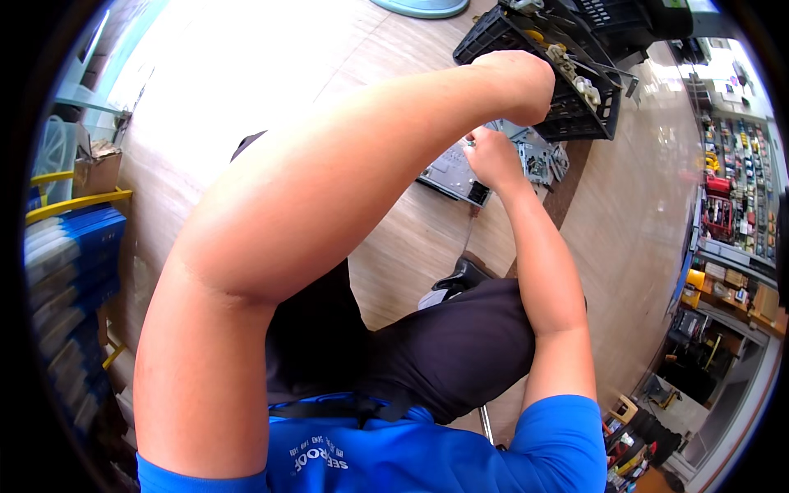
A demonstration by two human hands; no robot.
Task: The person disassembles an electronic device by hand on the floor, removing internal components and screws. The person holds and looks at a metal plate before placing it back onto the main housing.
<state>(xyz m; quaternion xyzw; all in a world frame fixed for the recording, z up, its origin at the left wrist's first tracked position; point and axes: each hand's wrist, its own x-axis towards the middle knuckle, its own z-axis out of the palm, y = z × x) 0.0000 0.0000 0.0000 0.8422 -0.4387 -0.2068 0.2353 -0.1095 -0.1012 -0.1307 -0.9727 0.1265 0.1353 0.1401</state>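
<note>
The person's left arm (201, 378) comes up from the bottom and bends a lot at the left elbow (226, 283). From there, the left forearm (329, 177) goes up and across to the right. The left hand (522, 86) is at the end, bent in at the wrist, with its fingers hidden. The right arm (567, 370) bends just a little, and the right forearm (538, 255) leans up and to the left. The right hand (495, 160) is just below the left hand, close to it. Its fingers (474, 136) are curled in, and their tips are too small to see well.
</note>
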